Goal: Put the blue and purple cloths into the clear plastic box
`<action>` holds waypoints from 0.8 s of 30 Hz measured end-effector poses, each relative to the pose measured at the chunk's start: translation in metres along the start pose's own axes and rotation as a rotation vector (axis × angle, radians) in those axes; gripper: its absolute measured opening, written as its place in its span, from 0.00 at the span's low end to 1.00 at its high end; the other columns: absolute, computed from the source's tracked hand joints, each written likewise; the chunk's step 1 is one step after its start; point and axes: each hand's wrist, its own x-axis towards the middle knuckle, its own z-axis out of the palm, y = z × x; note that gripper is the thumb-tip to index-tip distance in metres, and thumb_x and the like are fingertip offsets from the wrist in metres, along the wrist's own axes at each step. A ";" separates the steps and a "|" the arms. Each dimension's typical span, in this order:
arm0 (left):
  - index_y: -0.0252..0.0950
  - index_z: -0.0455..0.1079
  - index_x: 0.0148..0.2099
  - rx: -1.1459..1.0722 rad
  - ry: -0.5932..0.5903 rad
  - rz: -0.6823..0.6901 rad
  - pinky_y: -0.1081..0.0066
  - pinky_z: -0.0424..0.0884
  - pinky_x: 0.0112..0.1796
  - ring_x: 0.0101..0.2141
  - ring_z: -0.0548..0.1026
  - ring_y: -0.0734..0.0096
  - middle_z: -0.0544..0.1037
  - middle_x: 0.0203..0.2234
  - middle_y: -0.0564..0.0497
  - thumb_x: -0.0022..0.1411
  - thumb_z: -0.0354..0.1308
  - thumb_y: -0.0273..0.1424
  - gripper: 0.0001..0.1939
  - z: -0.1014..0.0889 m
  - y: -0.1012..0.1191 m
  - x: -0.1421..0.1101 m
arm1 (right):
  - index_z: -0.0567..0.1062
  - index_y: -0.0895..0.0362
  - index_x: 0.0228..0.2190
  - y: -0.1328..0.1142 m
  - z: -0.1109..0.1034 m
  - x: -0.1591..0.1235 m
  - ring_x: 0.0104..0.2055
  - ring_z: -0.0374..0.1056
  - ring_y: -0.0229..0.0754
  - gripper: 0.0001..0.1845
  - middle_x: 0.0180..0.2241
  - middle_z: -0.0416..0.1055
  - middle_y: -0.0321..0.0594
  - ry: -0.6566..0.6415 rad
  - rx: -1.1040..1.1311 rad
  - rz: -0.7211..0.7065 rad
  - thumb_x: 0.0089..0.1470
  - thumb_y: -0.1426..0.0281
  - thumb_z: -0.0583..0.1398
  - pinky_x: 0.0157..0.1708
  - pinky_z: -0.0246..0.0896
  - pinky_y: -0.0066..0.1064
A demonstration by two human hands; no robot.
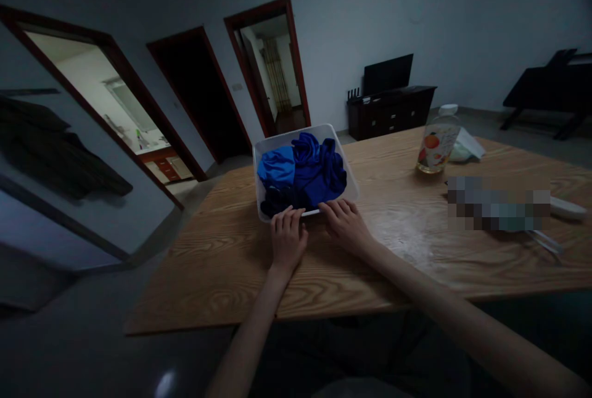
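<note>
A white plastic bin (352, 185) stands on the wooden table, with blue clothes (321, 169) crumpled inside it. The clothes are lighter blue at the left and deeper blue at the right, with a dark piece near the front. My left hand (289, 237) has its fingers hooked over the bin's near rim. Beside it, further right along the same rim, my right hand (345, 224) is closed on the edge too. Both thumbs are partly hidden, and the wrists lie low over the table.
On the right of the table (222, 262) stand a clear plastic bottle (437, 145) with a little yellowish liquid and a pale crumpled packet (465, 146). Nearer lie blurred-out items (497, 203) and a white handle-like object (568, 208). A TV cabinet (391, 111) is against the wall.
</note>
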 end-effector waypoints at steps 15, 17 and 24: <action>0.39 0.77 0.53 0.049 -0.139 -0.025 0.54 0.72 0.51 0.53 0.77 0.54 0.84 0.47 0.48 0.73 0.72 0.33 0.10 -0.014 0.017 -0.010 | 0.76 0.58 0.64 0.014 -0.034 0.035 0.68 0.67 0.60 0.23 0.67 0.73 0.58 0.013 -0.012 -0.026 0.72 0.69 0.63 0.66 0.63 0.51; 0.39 0.78 0.53 0.079 -0.141 -0.033 0.53 0.72 0.52 0.53 0.76 0.53 0.84 0.46 0.47 0.73 0.72 0.33 0.10 -0.012 0.020 -0.010 | 0.66 0.55 0.76 0.021 -0.034 0.056 0.81 0.52 0.68 0.42 0.78 0.58 0.62 0.046 -0.054 -0.074 0.67 0.64 0.69 0.76 0.52 0.62; 0.39 0.76 0.51 0.088 -0.227 -0.059 0.51 0.72 0.54 0.54 0.75 0.51 0.83 0.47 0.48 0.73 0.71 0.32 0.09 -0.013 0.028 -0.020 | 0.46 0.47 0.84 0.022 -0.014 0.113 0.81 0.42 0.92 0.86 0.84 0.43 0.68 -0.239 -0.119 -0.138 0.39 0.59 0.86 0.68 0.50 0.90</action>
